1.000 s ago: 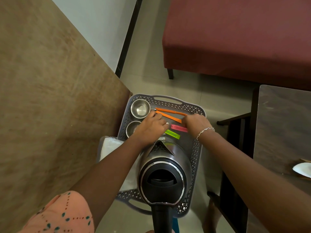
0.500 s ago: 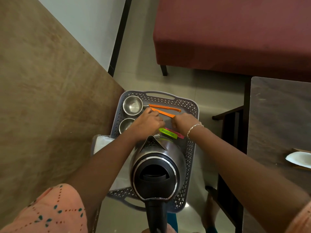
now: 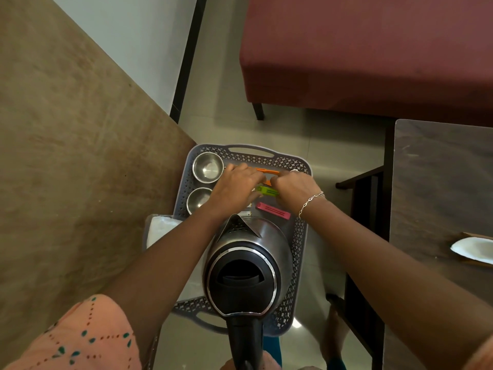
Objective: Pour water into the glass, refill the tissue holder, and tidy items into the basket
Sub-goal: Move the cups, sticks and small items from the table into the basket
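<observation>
The kettle [image 3: 248, 263] stands in the basket's [image 3: 298, 252] near end. Two steel bowls [image 3: 208, 166] sit far left, a clip [image 3: 273, 210] right of them.

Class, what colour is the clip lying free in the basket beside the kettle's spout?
The clip is pink, clearest in the head view.

A red couch [image 3: 373, 49] stands beyond; a dark table [image 3: 440, 182] (right side) bears what may be a white dish [image 3: 472, 249].

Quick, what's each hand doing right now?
Left hand: fingers curled beside the green clip; whether it grips cannot be told.
Right hand: holding the green clip.
</observation>
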`<state>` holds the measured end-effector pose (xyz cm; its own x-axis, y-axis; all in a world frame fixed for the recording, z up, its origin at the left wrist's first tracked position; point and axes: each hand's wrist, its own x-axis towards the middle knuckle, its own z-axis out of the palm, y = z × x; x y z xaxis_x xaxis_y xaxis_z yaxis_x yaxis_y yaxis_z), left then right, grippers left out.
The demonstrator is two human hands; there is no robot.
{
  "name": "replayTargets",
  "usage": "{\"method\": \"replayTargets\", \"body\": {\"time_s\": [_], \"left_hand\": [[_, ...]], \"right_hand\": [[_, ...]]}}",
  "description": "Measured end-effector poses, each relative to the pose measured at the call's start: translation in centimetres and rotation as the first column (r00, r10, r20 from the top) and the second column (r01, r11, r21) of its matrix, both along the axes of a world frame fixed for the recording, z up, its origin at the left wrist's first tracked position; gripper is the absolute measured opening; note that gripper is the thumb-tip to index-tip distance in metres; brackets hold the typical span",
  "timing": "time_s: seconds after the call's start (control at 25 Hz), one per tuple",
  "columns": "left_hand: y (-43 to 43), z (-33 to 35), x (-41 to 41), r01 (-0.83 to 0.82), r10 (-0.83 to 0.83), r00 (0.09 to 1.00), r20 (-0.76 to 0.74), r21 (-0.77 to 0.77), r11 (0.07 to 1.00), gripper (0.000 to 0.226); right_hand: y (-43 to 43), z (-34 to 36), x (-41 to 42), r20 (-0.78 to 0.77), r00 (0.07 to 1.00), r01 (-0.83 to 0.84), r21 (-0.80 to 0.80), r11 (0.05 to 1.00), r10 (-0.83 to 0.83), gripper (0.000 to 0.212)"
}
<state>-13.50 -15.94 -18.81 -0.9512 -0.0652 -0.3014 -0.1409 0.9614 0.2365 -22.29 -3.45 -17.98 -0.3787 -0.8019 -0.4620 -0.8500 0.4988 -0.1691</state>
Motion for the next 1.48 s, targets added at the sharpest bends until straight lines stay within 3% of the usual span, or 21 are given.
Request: {"method": "replayTargets", "body": {"time_s": [0.12, 0.4, 0.6, 0.68, 0.76, 0.84, 0.96, 1.08, 1.16, 1.32, 1.48], "left_hand": [[-0.5, 0.5, 1.0, -0.111, 0.116, 0.991, -0.068, 0.073, 0.991, 0.025], [-0.7, 0.2, 3.1, -0.055, 0.05, 0.996, 0.076, 0.062, 0.997, 0.027], [-0.7, 0.4, 2.9, -0.061, 0.058, 0.995, 0.084, 0.027, 0.998, 0.028], [-0.7, 1.1, 2.9, -0.072, 0.07, 0.996, 0.063, 0.03, 0.997, 0.027], [-1.1, 2.4, 3.2, -0.211, 0.21, 0.977, 0.022, 0.112, 0.971, 0.021], [-1.4, 4.1, 3.5, -0.371, 0.385, 0.923, -0.014, 0.246, 0.896, 0.015], [-0.4, 7.7, 3.9, -0.477, 0.564, 0.814, -0.139, 0.395, 0.785, 0.01], [2.8, 11.9, 4.1, -0.523, 0.605, 0.734, -0.308, 0.312, 0.793, 0.016], [5.6, 13.9, 4.5, -0.511, 0.561, 0.742, -0.366, 0.232, 0.828, 0.032], [12.6, 17.1, 5.9, -0.449, 0.49, 0.8, -0.346, 0.197, 0.871, 0.07], [19.4, 17.4, 6.6, -0.356, 0.35, 0.9, -0.26, 0.028, 0.934, 0.08]], "right_hand": [[-0.3, -0.6, 0.8, -0.017, 0.998, -0.052, 0.081, 0.995, 0.054, 0.024], [-0.6, -1.0, 2.2, 0.016, 0.997, -0.072, 0.131, 0.989, 0.071, 0.025], [-0.2, -1.2, 2.7, 0.042, 0.99, -0.137, 0.139, 0.981, 0.132, 0.027], [0.2, -1.0, 2.1, 0.045, 0.994, -0.1, 0.06, 0.993, 0.098, 0.026], [0.9, -0.2, 1.3, 0.0, 0.998, -0.059, -0.147, 0.987, 0.06, 0.023], [2.3, 1.3, 0.3, -0.077, 0.997, -0.024, -0.384, 0.923, -0.006, 0.022], [6.3, 5.1, -0.5, -0.133, 0.98, 0.056, -0.536, 0.843, -0.15, 0.03], [10.8, 8.8, -0.5, -0.163, 0.952, 0.112, -0.606, 0.788, -0.26, 0.035], [14.0, 10.4, -0.2, -0.196, 0.929, 0.147, -0.583, 0.799, -0.314, 0.042], [21.3, 13.5, 0.6, -0.229, 0.906, 0.202, -0.506, 0.839, -0.356, 0.058], [26.9, 15.8, 0.4, -0.217, 0.904, 0.24, -0.46, 0.855, -0.369, 0.067]]}}
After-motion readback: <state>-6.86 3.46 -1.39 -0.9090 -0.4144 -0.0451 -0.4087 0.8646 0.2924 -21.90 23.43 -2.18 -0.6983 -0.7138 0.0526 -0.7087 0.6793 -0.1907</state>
